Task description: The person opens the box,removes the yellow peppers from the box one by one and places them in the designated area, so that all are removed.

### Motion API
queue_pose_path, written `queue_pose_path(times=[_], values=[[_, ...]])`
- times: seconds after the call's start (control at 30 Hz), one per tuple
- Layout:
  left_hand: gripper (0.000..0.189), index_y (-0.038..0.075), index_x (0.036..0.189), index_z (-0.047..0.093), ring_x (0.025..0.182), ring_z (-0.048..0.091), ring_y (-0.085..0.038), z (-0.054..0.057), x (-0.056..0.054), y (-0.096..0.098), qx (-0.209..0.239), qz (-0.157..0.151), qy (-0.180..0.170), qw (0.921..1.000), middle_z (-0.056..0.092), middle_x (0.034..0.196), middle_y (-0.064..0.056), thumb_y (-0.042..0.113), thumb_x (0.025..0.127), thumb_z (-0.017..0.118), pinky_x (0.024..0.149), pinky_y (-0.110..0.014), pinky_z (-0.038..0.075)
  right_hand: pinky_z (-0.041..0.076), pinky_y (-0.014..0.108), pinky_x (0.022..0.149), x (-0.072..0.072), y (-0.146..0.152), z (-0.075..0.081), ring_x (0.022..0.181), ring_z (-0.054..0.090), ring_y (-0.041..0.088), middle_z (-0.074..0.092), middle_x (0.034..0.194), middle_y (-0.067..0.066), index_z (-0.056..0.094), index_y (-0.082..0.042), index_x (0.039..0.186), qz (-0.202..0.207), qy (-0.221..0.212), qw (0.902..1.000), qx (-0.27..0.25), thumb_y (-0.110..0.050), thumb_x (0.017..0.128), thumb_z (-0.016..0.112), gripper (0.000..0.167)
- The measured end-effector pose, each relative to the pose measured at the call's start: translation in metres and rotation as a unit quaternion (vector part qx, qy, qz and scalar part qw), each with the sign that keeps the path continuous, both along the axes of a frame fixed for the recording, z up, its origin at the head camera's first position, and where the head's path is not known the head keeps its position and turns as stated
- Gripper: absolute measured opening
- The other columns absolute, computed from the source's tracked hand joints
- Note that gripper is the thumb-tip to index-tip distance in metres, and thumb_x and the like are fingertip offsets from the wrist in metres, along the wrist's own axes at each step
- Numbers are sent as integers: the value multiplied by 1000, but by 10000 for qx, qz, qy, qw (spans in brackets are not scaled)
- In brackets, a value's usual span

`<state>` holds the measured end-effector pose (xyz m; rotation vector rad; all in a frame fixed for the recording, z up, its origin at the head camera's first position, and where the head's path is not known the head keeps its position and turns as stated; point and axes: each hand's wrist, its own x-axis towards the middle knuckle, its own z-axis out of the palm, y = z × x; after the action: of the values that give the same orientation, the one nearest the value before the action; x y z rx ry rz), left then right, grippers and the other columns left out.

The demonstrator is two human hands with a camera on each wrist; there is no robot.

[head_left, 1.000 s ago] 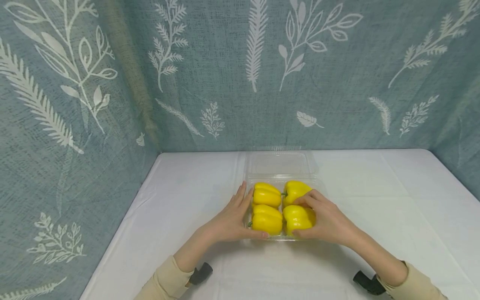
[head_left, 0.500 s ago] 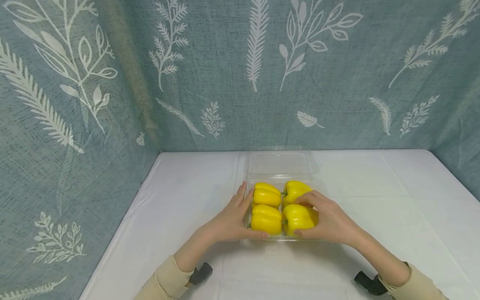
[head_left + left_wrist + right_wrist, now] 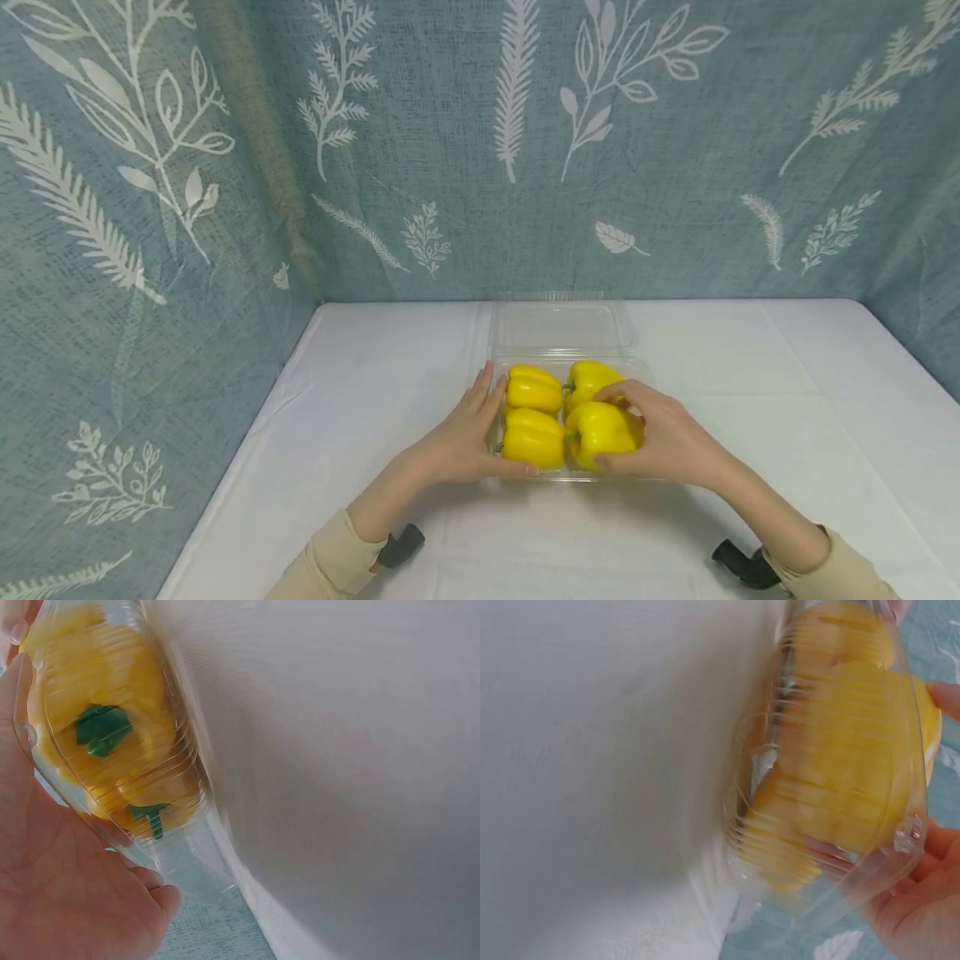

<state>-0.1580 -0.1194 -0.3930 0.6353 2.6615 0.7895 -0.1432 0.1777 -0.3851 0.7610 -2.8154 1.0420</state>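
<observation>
Yellow bell peppers fill a clear plastic clamshell container (image 3: 555,478) in the head view, in two rows. My right hand (image 3: 666,433) grips the front right bell pepper (image 3: 600,433), thumb at its near side and fingers at its far side. This pepper sits a little higher than the front left bell pepper (image 3: 532,437). My left hand (image 3: 467,437) rests against the container's left side, fingers straight, with the thumb along the front rim. Through the clear wall, the left wrist view shows green stems (image 3: 103,729). The right wrist view is blurred.
The container's lid (image 3: 558,327) lies folded back behind it, near the table's far edge. White cloth covers the table (image 3: 750,400). A patterned blue-green curtain (image 3: 450,150) hangs behind and at the sides.
My right hand has drawn the front right bell pepper slightly up and to the right, and the pepper has turned a little. The left hand stays where it was.
</observation>
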Motion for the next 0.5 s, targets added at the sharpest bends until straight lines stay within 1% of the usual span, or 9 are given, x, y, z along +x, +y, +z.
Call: queue_pose_path(times=[0.23,0.4,0.5], values=[[128,13,158,3,147,0,-37,0,0,0,5,2,54,10000,-15,161,-11,73,68,72,115,-56,17,54,40,83,-1,3,2,103,59,18,63,114,-2,58,-18,124,-18,-112,9999,-78,-43,69,86,67],[128,14,158,2,147,0,-36,1,0,1,-39,3,51,10000,-16,161,-10,74,68,71,116,-54,16,54,36,81,-2,5,4,104,58,18,63,117,-1,57,-16,126,-25,-267,9994,-231,-43,71,85,67],[128,14,158,1,147,-1,-35,2,0,1,-46,-2,52,10000,-16,161,-10,74,68,71,116,-53,15,55,36,81,-1,6,5,105,58,20,62,120,0,58,-15,126,-33,-329,9989,-325,-41,72,85,66]])
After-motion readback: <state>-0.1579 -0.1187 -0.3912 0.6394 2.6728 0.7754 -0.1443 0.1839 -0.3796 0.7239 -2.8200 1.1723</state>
